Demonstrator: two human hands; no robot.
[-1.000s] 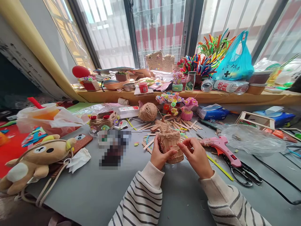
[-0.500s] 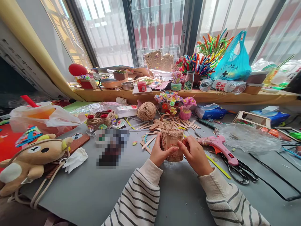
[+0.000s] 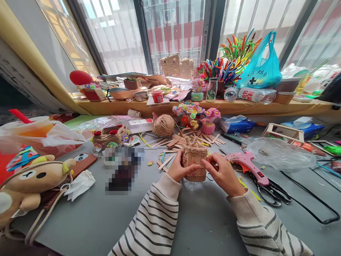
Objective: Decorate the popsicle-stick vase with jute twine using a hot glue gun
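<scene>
A small cup (image 3: 195,158) covered in wooden sticks and bands of jute twine is held upright above the grey table (image 3: 149,220), with a clear base showing underneath. My left hand (image 3: 178,168) wraps round its left side, thumb laid across the front. At the right edge of the cup, the thumb and fingertips of my right hand (image 3: 223,175) close against the wall. A reddish line of trim runs across the front near my thumb. My fingers behind the cup are hidden.
A pink glue gun (image 3: 253,167) and black scissors (image 3: 274,192) lie to the right. Behind the cup are loose craft sticks (image 3: 213,137) and a twine ball (image 3: 163,125). Leftward are a plush bear (image 3: 39,181), a phone (image 3: 85,161) and a bagged drink (image 3: 34,128).
The view has shifted slightly, so the surroundings sit a little further left. My right hand's fingers have spread a bit along the cup's side; my left hand keeps its hold.
</scene>
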